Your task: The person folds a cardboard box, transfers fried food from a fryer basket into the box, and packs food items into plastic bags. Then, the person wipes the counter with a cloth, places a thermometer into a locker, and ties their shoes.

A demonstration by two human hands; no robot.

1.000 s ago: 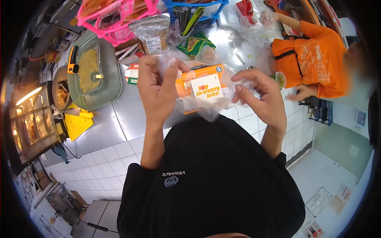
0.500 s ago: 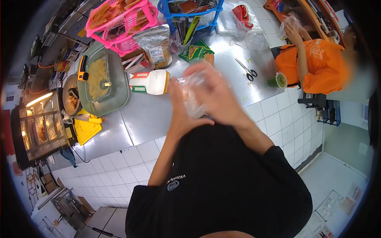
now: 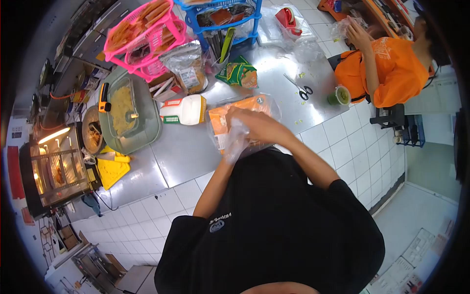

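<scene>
Right hand lowered, orange packet near counter edge, open steel rightward

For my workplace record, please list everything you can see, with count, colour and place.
counter: 1, silver, centre
packet: 1, orange, counter's near edge
bag: 1, clear, around packet
carton: 1, white-red-green, left of packet
pouch: 1, green, beyond packet
scissors: 1, black-handled, counter right
cup: 1, green, counter's right edge
pink rack: 1, pink, back left
zip bag: 1, clear, beside pink rack
blue rack: 1, blue, back centre
tape dispenser: 1, red, right of blue rack
tub: 1, grey-green, left
lit cabinet: 1, dark, far left
co-worker: 1, orange shirt, right
smaller background items: too unclear
shirt: 1, black, bottom
left hand: 1, obscured by clear plastic, at packet
right hand: 1, bare, over packet
</scene>
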